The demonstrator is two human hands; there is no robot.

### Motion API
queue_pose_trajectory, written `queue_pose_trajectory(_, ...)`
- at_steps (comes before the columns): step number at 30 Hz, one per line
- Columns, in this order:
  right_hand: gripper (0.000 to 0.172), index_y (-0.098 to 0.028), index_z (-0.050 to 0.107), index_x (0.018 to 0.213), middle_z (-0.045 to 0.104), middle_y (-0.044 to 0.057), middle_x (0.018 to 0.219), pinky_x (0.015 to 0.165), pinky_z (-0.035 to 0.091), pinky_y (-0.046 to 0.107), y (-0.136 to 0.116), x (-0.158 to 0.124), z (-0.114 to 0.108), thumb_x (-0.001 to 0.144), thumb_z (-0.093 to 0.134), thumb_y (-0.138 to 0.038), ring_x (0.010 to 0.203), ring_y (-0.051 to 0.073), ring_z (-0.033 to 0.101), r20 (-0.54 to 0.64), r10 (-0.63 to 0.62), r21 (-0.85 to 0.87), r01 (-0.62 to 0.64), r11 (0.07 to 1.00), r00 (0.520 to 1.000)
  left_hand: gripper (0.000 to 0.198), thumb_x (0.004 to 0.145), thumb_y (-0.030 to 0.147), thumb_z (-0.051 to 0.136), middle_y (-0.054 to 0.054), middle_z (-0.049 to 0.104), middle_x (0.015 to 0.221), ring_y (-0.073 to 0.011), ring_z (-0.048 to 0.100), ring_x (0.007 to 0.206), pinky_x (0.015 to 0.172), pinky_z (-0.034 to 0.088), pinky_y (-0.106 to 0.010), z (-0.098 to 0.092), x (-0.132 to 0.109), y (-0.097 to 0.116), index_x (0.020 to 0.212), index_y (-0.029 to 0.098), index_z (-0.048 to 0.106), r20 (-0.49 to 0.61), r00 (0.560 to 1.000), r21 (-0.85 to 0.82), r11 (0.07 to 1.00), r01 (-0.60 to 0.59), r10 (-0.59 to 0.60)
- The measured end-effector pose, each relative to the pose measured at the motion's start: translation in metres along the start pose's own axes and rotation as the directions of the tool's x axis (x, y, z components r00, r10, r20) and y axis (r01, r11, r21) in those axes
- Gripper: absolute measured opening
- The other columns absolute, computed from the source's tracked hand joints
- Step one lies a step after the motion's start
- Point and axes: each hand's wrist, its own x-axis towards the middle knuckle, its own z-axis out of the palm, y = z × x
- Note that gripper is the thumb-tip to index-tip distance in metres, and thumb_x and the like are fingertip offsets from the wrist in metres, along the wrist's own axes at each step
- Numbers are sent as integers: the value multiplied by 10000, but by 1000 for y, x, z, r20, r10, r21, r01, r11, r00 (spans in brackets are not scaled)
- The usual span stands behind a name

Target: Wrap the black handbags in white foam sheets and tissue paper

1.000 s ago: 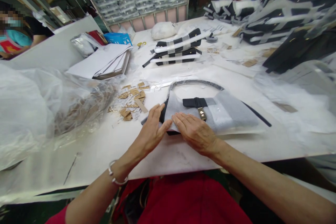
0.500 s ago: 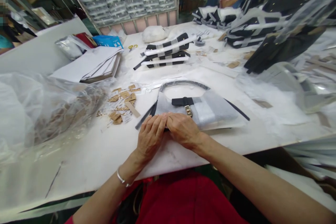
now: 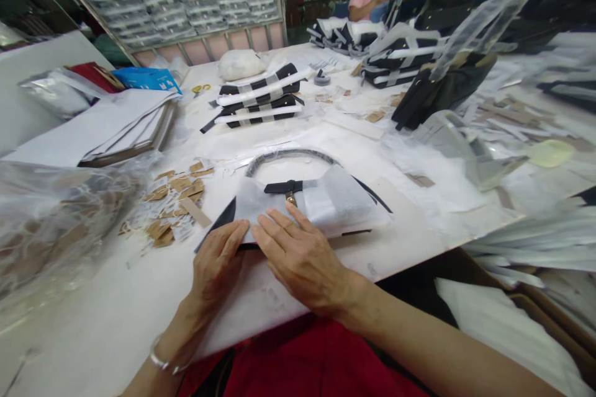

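A black handbag [image 3: 354,198] lies on the white table in front of me, its front covered by a pale translucent wrapping sheet. Its wrapped handle [image 3: 298,154] arches away from me, and a black strap with a gold buckle [image 3: 291,198] shows at the middle. At the bag's lower left edge, my left hand [image 3: 221,260] has its fingers bent over the sheet and rim; its thumb is hidden. My right hand [image 3: 302,254] rests on the sheet just below the buckle, fingers stretched out and slightly apart.
Brown tags [image 3: 181,192] lie scattered left of the bag, beside a clear plastic bag [image 3: 60,223]. Farther back are a stack of white sheets [image 3: 112,118], yellow scissors [image 3: 201,88] and two wrapped handbags [image 3: 261,102]. An upright black bag [image 3: 437,90] stands right. People work behind.
My right hand has loosened from a closed grip beside the left and now lies spread on the sheet. The hands have moved apart slightly. The whole view has swung right.
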Motion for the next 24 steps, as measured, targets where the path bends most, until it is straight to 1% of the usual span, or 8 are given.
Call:
queue_pose_trajectory(3,315,-181,613,1247,670,60,1282,1182,341,437,24,-25,-36,965,476,-158,1295,193,530,-114,6,117,8,993,994,448,887,108,585,-82,701,1136,-203,679,1023,943,526,-312,1,-2,-1,1312,245,554,-5,1000,-14,1000,27,-27)
queue_pose_trajectory(6,240,-233,672,1123,747,35,1088,1060,475,387,76,-51,-66,942,537,-152,1081,174,671,-294,248,146,-213,966,923,422,897,147,595,-76,694,1151,-203,682,1011,937,527,-302,2,-4,-1,1306,245,558,6,995,-39,994,97,-97)
queue_pose_trajectory(9,200,-225,698,1075,749,60,1049,937,538,386,140,-72,-75,957,548,-285,999,217,697,-463,638,194,-633,750,615,374,909,254,591,-67,684,1166,-224,679,1010,946,522,-324,-1,-5,-2,1283,243,575,37,974,-70,972,225,-223)
queue_pose_trajectory(10,223,-218,704,1075,748,65,1054,921,541,390,160,-76,-74,959,540,-316,995,228,698,-473,702,215,-703,678,532,362,909,292,587,-60,683,1164,-234,676,1015,951,519,-336,-2,-5,-2,1268,246,584,45,960,-74,958,278,-275)
queue_pose_trajectory(11,236,-216,711,1073,747,66,1066,922,538,391,177,-78,-70,950,550,-334,1004,238,696,-434,741,210,-742,636,512,355,903,327,583,-52,685,1159,-243,673,1019,955,517,-347,-4,-5,-3,1250,249,594,53,940,-76,938,339,-336)
queue_pose_trajectory(16,369,-223,714,1126,710,67,1193,956,508,380,220,-70,-40,776,766,-326,1105,261,648,183,679,-9,-689,724,711,370,797,494,621,-13,711,1007,-271,677,924,866,528,-370,-8,1,-8,1081,259,648,88,735,-54,733,678,-673)
queue_pose_trajectory(20,214,-261,736,1049,695,47,1191,841,509,327,220,-56,-31,850,680,-318,1122,244,612,369,645,-187,-626,757,670,494,690,599,667,-1,701,859,-261,661,802,723,504,-333,-5,4,-8,1033,243,656,153,567,-89,561,823,-809)
queue_pose_trajectory(24,184,-265,745,962,714,38,1090,756,480,297,217,-49,-38,925,567,-291,1050,225,623,386,645,-256,-595,761,659,569,646,601,698,-23,713,880,-266,656,836,725,491,-324,-3,6,-6,1060,213,659,176,522,-192,491,850,-835)
